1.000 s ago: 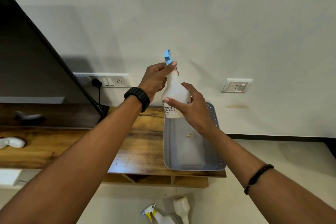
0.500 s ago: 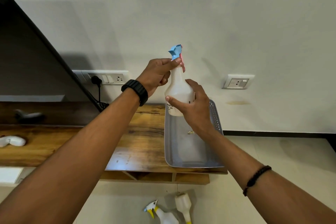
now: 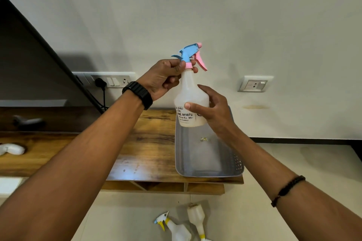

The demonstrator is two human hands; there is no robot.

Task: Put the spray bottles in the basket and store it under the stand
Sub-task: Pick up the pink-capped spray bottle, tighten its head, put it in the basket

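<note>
A white spray bottle (image 3: pixel 191 96) with a blue and pink trigger head is held upright in the air above the far end of a grey basket (image 3: pixel 210 170). My left hand (image 3: pixel 166 78) pinches its pink neck collar. My right hand (image 3: pixel 213 111) wraps the bottle's body from the right. The basket sits on the right end of a wooden stand (image 3: pixel 145 148) and holds only a small scrap. Two more spray bottles lie on the floor below the stand: one with a yellow and white trigger (image 3: pixel 176 229), one beside it (image 3: pixel 196 219).
A dark screen (image 3: pixel 29 68) leans at the left, with a wall socket strip (image 3: pixel 109 80) and a plugged cable behind it. Another socket (image 3: pixel 254 84) is on the wall to the right. A white object (image 3: pixel 11 148) lies on the stand's left. The floor is pale tile.
The bottle's trigger head has turned, so its pink lever now points right. Both hands stay on the bottle, which has risen slightly.
</note>
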